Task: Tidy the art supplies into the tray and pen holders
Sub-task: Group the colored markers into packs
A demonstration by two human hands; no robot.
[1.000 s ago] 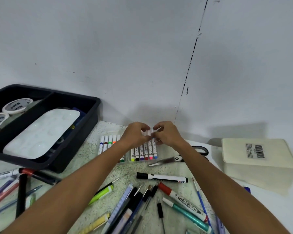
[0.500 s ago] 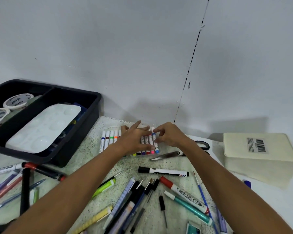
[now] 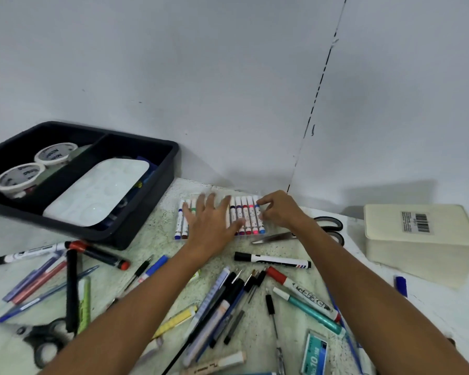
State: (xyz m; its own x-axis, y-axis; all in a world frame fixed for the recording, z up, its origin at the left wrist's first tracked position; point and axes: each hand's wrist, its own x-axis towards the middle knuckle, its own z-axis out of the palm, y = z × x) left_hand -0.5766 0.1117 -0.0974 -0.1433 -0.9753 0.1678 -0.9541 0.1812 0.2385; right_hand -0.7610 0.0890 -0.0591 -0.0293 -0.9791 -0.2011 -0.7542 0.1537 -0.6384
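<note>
**A:** what was the biggest thing there?

**B:** the speckled table (image 3: 157, 239), then a glossy black two-compartment tray (image 3: 157, 196) on its left with one smooth white palette (image 3: 98, 193) and two round tubs (image 3: 38, 166).

**A:** and the hands?

**B:** left hand (image 3: 211, 226) lay spread flat on the marker set (image 3: 244, 215); right hand (image 3: 279, 212) pinched its right edge. Five slim white markers showed between them.

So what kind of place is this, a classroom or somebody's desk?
Probably a home or studio craft desk pushed against a plain wall; nothing marks a classroom. A black tray holds a white paint palette, a row of colour markers lies under the hands, and loose pens and scissors cover the tabletop.
</note>
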